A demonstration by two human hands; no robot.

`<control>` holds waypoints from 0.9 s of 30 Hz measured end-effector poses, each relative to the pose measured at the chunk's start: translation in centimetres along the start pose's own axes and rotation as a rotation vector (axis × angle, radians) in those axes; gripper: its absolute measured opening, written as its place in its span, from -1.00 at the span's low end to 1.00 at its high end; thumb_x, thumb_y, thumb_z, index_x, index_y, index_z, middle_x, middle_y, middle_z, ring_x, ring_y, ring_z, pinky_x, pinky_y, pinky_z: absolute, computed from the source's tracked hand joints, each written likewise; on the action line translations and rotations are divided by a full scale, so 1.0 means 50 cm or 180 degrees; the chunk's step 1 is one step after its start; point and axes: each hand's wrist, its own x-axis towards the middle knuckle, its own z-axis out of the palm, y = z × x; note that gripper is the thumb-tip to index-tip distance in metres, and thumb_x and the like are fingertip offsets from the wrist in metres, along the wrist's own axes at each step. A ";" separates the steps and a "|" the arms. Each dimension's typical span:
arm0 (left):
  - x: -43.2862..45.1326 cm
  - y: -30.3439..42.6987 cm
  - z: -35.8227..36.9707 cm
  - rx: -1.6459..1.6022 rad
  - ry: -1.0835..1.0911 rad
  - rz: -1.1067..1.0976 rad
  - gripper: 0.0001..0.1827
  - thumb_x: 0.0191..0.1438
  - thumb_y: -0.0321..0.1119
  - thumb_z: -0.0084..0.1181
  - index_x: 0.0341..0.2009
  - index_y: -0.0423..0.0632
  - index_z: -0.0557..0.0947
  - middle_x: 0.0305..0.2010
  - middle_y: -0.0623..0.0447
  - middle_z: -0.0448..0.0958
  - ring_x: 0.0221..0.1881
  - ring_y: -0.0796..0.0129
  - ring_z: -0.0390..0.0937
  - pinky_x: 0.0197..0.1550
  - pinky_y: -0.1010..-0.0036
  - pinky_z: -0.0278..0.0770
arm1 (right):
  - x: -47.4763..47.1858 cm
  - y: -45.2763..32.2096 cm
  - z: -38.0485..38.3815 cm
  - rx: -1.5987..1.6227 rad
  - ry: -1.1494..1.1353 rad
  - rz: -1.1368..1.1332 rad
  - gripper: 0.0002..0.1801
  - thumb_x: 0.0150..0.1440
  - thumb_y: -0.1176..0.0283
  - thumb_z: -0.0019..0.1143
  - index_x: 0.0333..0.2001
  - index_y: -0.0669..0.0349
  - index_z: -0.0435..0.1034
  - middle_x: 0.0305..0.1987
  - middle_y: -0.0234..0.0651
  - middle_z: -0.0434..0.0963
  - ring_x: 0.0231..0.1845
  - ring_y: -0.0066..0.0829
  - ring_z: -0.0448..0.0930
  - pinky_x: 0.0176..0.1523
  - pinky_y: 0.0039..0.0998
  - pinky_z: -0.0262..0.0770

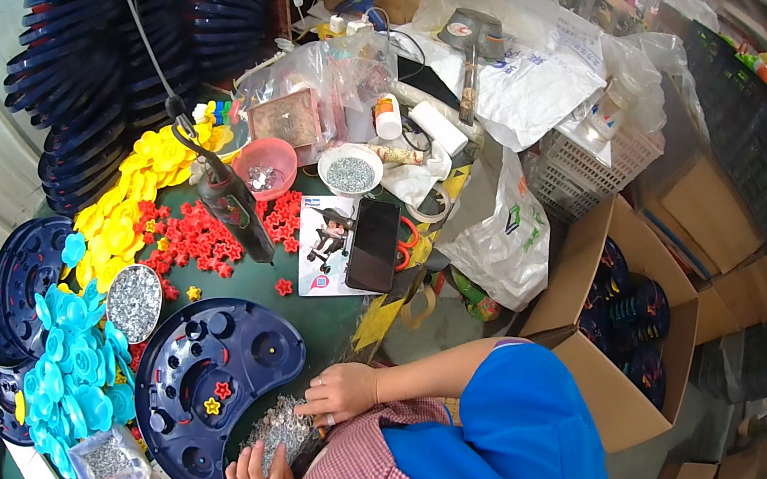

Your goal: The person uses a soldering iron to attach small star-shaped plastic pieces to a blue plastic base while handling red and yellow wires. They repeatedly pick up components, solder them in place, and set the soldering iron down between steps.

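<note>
My left hand (341, 394) reaches into the near edge of a heap of small metal screws (282, 426) on the green bench; its fingertips touch or hover over the pile. My right hand (261, 478) rests at the heap's other end with bent fingers, and whether it pinches a screw cannot be seen. Beside the heap lies a dark blue curved plastic tray part (176, 387), with a red star piece (222, 390) and a yellow star piece (212, 406) in its hollow. An electric screwdriver (236, 211) hangs from a cord above the red star pieces (197, 239).
Yellow flower pieces (119, 226) and turquoise ones (72, 370) lie in piles, near a cup of screws (134, 304). Stacked blue trays (23, 301) stand at the left. A phone (375, 246) lies on a printed card (319, 259). An open cardboard box (567, 278) stands off the bench's edge.
</note>
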 end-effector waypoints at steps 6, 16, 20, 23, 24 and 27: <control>0.023 0.012 -0.015 -0.0142 -0.0092 -0.0121 -0.83 0.13 -0.33 0.10 -0.22 0.16 0.71 0.09 -0.04 0.50 0.09 0.06 0.38 0.09 0.06 0.20 | -0.001 0.001 0.002 -0.0042 -0.0017 -0.0019 -0.58 0.01 0.15 0.25 -0.07 0.07 0.46 -0.41 -0.40 0.41 -0.40 -0.37 0.52 -0.37 -0.36 0.49; 0.035 0.024 -0.018 -0.0259 -0.0251 -0.0371 -0.82 0.09 -0.33 0.13 -0.21 0.17 0.70 0.08 -0.02 0.50 0.07 0.05 0.40 0.12 0.04 0.19 | -0.002 -0.001 -0.006 -0.0044 -0.0049 -0.0019 -0.60 0.04 0.16 0.22 -0.06 0.06 0.45 -0.41 -0.41 0.39 -0.39 -0.39 0.52 -0.37 -0.37 0.48; 0.022 0.025 -0.016 -0.0222 -0.0327 -0.0431 -0.82 0.06 -0.34 0.15 -0.22 0.18 0.69 0.07 0.00 0.50 0.06 0.06 0.41 0.12 0.04 0.19 | -0.005 0.000 -0.002 -0.0053 -0.0131 -0.0032 -0.58 0.05 0.14 0.21 -0.04 0.07 0.45 -0.40 -0.41 0.40 -0.38 -0.39 0.52 -0.37 -0.37 0.47; 0.014 0.020 -0.015 -0.0163 -0.0339 -0.0409 -0.83 0.02 -0.32 0.18 -0.25 0.20 0.69 0.06 0.01 0.51 0.05 0.08 0.42 0.11 0.04 0.20 | -0.001 0.005 0.008 -0.0071 -0.0159 -0.0082 -0.56 0.06 0.13 0.19 -0.02 0.08 0.45 -0.41 -0.41 0.40 -0.38 -0.38 0.51 -0.37 -0.37 0.47; 0.012 0.017 -0.015 -0.0174 -0.0335 -0.0380 -0.84 0.00 -0.31 0.19 -0.26 0.21 0.69 0.05 0.02 0.51 0.05 0.09 0.42 0.11 0.05 0.20 | 0.000 -0.001 0.003 -0.0139 -0.0150 -0.0071 -0.56 0.07 0.12 0.19 -0.01 0.08 0.45 -0.42 -0.41 0.39 -0.39 -0.39 0.50 -0.38 -0.37 0.46; -0.016 -0.004 0.028 -0.0188 0.0063 -0.0272 -0.80 -0.08 -0.29 0.25 -0.28 0.27 0.71 -0.01 0.09 0.55 0.01 0.16 0.45 0.06 0.10 0.22 | 0.003 0.007 0.009 -0.0215 0.0007 -0.0284 -0.55 0.09 0.15 0.21 0.01 0.12 0.46 -0.49 -0.44 0.32 -0.49 -0.47 0.43 -0.46 -0.42 0.40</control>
